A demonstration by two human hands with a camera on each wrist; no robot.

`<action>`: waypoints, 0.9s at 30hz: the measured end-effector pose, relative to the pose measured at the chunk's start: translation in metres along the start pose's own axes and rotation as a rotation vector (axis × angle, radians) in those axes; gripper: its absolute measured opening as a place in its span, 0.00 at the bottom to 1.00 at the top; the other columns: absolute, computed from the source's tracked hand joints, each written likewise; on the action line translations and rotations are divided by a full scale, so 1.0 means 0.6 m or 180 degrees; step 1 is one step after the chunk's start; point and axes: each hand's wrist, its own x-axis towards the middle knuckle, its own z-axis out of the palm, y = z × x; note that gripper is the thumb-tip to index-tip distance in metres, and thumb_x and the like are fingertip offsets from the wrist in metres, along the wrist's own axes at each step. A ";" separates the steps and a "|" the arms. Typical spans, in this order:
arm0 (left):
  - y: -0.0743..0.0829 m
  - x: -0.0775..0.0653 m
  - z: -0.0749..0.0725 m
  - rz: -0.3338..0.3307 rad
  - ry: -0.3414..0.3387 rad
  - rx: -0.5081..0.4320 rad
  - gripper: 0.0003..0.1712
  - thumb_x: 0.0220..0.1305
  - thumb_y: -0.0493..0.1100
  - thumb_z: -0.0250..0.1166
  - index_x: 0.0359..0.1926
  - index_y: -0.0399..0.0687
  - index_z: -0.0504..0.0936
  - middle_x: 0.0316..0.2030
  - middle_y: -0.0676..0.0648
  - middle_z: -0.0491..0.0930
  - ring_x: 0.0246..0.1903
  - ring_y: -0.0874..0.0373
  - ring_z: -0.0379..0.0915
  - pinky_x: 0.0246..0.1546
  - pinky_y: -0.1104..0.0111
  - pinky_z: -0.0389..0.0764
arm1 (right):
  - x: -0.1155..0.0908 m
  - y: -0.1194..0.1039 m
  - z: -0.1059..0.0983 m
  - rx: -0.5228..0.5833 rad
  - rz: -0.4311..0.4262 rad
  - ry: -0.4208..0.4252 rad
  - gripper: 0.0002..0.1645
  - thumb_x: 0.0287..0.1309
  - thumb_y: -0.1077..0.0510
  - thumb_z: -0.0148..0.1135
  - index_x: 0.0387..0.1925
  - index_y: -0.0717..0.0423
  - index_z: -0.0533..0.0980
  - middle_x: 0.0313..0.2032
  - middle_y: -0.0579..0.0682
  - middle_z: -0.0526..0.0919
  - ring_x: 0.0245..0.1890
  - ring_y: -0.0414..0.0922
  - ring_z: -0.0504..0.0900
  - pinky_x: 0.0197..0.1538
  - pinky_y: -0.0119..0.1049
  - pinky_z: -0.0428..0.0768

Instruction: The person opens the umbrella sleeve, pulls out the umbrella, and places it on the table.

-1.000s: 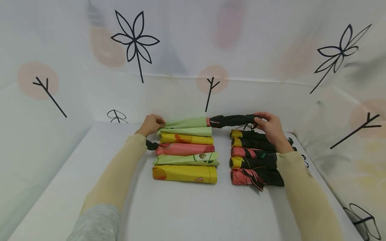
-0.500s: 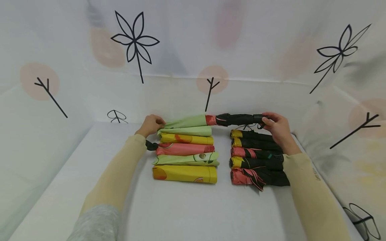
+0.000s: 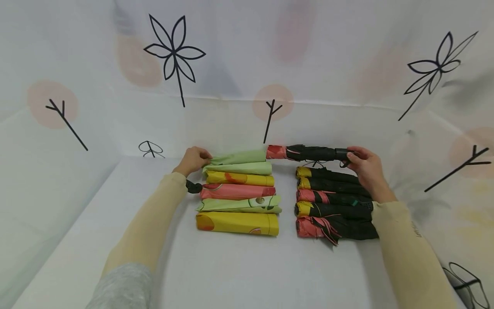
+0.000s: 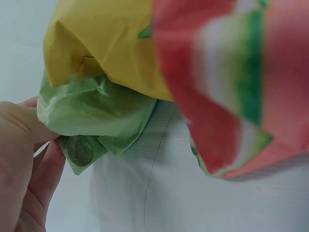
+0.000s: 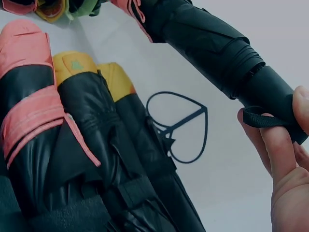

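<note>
At the back of the table, my left hand (image 3: 194, 161) pinches the left end of a light green umbrella sleeve (image 3: 239, 157). My right hand (image 3: 368, 171) grips the black handle of a folded black umbrella (image 3: 314, 153). The umbrella's pink end lies at the sleeve's right mouth; whether its tip is still inside I cannot tell. In the left wrist view, thumb and fingers hold the green fabric (image 4: 87, 108). A wrist strap (image 5: 263, 117) loops by my right fingers in the right wrist view.
Several fabric sleeves lie in a column: green, yellow (image 3: 237, 223) and pink (image 3: 238, 191), with a black piece (image 3: 194, 187) at the pink one's left end. Several folded umbrellas (image 3: 332, 209) with pink or yellow ends lie at right. A patterned cloth (image 3: 227, 124) hangs behind.
My right hand has moved right with the umbrella, so more of its pink end shows out of the green sleeve. My left hand and the sleeve have stayed nearly still.
</note>
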 end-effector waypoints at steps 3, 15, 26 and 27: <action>0.001 0.000 0.000 0.0001 0.0000 -0.0026 0.09 0.66 0.37 0.67 0.46 0.40 0.87 0.46 0.40 0.84 0.44 0.48 0.77 0.43 0.57 0.79 | -0.003 -0.003 -0.007 -0.0064 -0.0004 0.0041 0.11 0.65 0.70 0.60 0.47 0.64 0.81 0.40 0.49 0.81 0.31 0.42 0.87 0.33 0.29 0.83; 0.004 -0.004 -0.002 0.0134 0.0058 -0.0191 0.09 0.67 0.36 0.67 0.46 0.40 0.87 0.45 0.40 0.84 0.45 0.47 0.78 0.46 0.55 0.79 | -0.011 -0.017 -0.024 0.0060 0.0051 0.0127 0.11 0.65 0.70 0.60 0.48 0.62 0.82 0.42 0.49 0.80 0.33 0.43 0.87 0.33 0.29 0.82; 0.008 -0.007 -0.002 0.0279 0.0061 -0.0269 0.08 0.66 0.36 0.67 0.45 0.40 0.87 0.46 0.40 0.84 0.47 0.46 0.78 0.47 0.55 0.79 | -0.013 -0.027 -0.058 0.0483 0.0209 0.0132 0.12 0.66 0.72 0.56 0.42 0.60 0.83 0.41 0.51 0.81 0.33 0.45 0.86 0.34 0.32 0.84; 0.007 -0.007 -0.002 0.0297 0.0068 -0.0274 0.08 0.66 0.36 0.67 0.45 0.40 0.87 0.45 0.41 0.85 0.47 0.46 0.78 0.47 0.55 0.79 | -0.013 -0.027 -0.063 0.0471 0.0228 0.0142 0.12 0.66 0.72 0.56 0.42 0.60 0.83 0.41 0.51 0.81 0.34 0.44 0.86 0.34 0.32 0.84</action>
